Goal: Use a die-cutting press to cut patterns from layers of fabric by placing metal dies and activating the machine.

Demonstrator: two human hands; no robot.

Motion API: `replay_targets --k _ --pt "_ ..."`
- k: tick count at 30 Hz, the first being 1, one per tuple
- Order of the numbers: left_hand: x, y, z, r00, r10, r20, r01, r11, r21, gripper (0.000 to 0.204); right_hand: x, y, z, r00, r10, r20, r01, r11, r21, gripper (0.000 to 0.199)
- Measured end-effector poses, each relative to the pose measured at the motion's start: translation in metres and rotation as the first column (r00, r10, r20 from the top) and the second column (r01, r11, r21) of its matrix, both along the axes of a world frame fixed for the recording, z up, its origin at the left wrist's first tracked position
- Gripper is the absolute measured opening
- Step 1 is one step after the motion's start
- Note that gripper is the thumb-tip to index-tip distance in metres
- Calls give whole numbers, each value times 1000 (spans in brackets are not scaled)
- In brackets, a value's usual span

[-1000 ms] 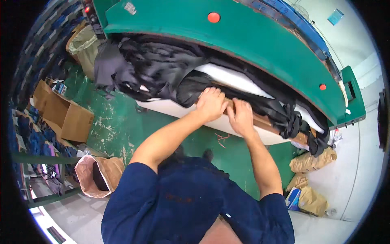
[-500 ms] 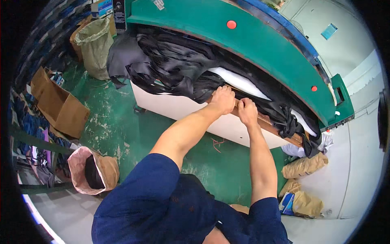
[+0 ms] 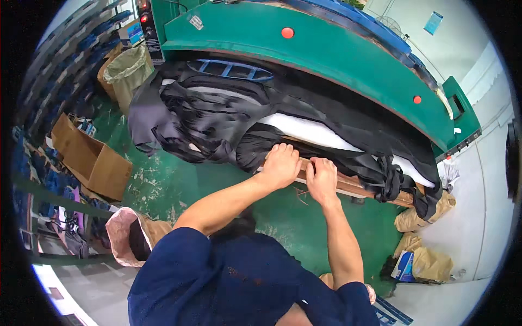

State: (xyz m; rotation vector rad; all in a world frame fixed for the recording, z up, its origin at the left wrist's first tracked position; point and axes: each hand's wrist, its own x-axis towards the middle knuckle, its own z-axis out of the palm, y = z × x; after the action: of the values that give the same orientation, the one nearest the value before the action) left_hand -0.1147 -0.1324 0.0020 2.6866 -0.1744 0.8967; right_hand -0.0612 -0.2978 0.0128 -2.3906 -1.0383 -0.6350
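My left hand (image 3: 283, 164) and my right hand (image 3: 322, 178) are side by side, fingers curled over the front edge of a long wooden board (image 3: 350, 186). The board reaches out from beneath the green beam of a large press machine (image 3: 348, 70). Heaped on it is black fabric (image 3: 209, 119), in loose strips and sheets, hanging over the left end. Some strips are knotted near the right end. A white layer (image 3: 307, 130) shows between the black pieces. Behind the heap lies a blue, ladder-like frame (image 3: 231, 70).
On the left stand an open cardboard box (image 3: 89, 157), a pale woven sack (image 3: 128, 73) and a paper bag (image 3: 136, 236) with dark contents. Brown paper bundles (image 3: 432, 263) lie by the right wall. Green floor (image 3: 272, 217) shows between me and the board.
The board and fabric heap have come out from under the beam toward me. The blue frame now shows behind them. Both hands keep their hold on the edge.
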Motion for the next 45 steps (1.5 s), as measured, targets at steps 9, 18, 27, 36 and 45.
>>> replay_targets --k 9,18,27,36,45 --pt "-46 -46 9 987 61 -147 -53 997 58 27 -38 -51 6 993 106 -56 -103 993 59 22" --pt "-58 -70 27 996 10 -91 -5 998 57 21 -48 -79 15 985 124 -123 -120 992 43 24" --pt "-53 -4 71 894 -398 -207 313 884 -347 31 -32 -70 60 913 78 -400 -150 977 -152 19" --pt "-34 316 105 991 -20 -134 -7 980 -199 43 -8 147 139 862 328 -386 -343 939 33 11" --pt "-35 455 53 932 50 -359 -153 952 -264 85 33 386 104 812 541 -220 -582 725 -368 26"
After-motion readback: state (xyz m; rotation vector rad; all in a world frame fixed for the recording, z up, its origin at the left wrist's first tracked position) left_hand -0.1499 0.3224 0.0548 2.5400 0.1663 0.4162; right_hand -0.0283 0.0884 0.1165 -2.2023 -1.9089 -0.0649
